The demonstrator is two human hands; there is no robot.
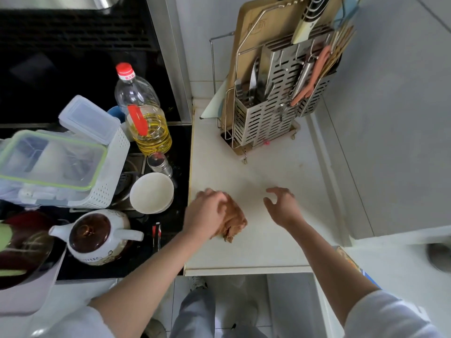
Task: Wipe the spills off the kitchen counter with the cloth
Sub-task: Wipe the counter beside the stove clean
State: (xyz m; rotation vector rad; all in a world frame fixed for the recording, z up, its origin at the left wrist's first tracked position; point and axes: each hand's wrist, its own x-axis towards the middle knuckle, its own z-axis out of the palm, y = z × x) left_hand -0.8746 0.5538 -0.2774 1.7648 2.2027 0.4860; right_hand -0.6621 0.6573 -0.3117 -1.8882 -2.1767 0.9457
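White bench (256, 172) sits in a tiled corner, black stove to its left. Cloth (231, 222), brown & crumpled, lies near the bench's front-left corner. Left hand (206, 213) rests on top of it, grip curled over the cloth w/ fingers pressing it down. Right hand (280, 203) hovers just above the bench mid-front, grip apart, fingers loosely bent, holding nothing; it's near the cloth but not touching. Faint reddish marks show on the bench toward the back, too small to say what. Steel rack (263, 118) stands at the back edge w/ knives, chopsticks & a cutting board (258, 28) leaning behind. Off the bench's left edge, on the stove: oil bottle (144, 115), white bowl (151, 192), small shaker (159, 163), white basket (107, 189) w/ lidded boxes, clay pot (97, 236) w/ brown lid. Sink drain (439, 254) shows at far right.
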